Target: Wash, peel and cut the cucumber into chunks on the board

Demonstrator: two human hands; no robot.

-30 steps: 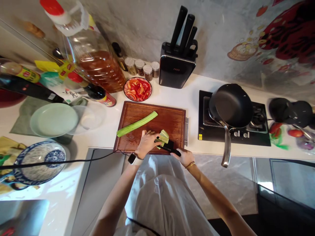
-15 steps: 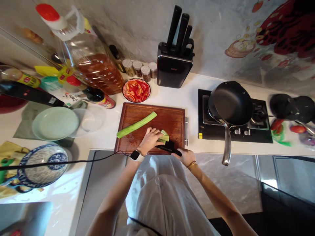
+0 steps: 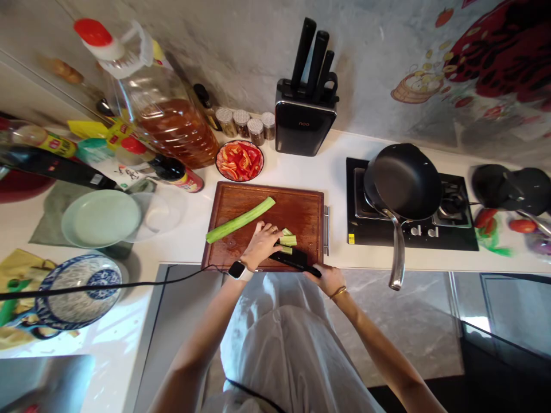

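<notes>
My left hand [image 3: 262, 245] pins the pale green cucumber pieces [image 3: 287, 240] at 3 o'clock while my right hand [image 3: 328, 279], closed around the black knife [image 3: 295, 261], slices them.

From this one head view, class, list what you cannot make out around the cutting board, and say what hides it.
- Knife edge: head view, dark blade too small to tell whether it touches the cucumber pieces.
- Right hand grip: the fingers curl under the handle, hidden.
- Pieces under the left hand: covered by its fingers.
- Spice jars: contents too small.
- Blades in the knife block: sunk inside it.
</notes>
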